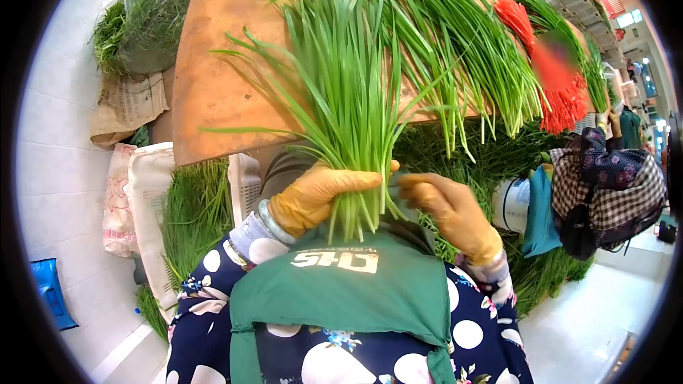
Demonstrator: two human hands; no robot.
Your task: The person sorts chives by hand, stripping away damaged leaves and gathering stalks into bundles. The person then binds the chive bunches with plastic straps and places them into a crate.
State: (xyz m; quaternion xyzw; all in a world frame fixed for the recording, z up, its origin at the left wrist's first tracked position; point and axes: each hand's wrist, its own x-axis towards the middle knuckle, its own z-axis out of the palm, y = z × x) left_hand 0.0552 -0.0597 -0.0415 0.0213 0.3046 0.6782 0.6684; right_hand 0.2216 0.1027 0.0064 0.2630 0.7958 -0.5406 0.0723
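A loose bunch of long green leafy stalks point(348, 92) lies over the near edge of the wooden table, its pale ends toward me. My left hand point(324, 195), in a yellowish glove, is wrapped round the bunch near those ends. Just right of the stalks is my right hand point(452, 210), also gloved, its fingers bent together and slightly blurred; what they hold, if anything, is too small to make out. More stalks point(462, 43) are spread on the table to the right, beside a bundle of red ties point(562, 103).
The wooden table point(206, 99) spans the front. At left stand a white crate point(146, 206) of greens and a plastic bag point(153, 25) of greens. Loose greens lie under the table at right, near a white bucket point(512, 205) and a person in checkered clothing point(615, 188).
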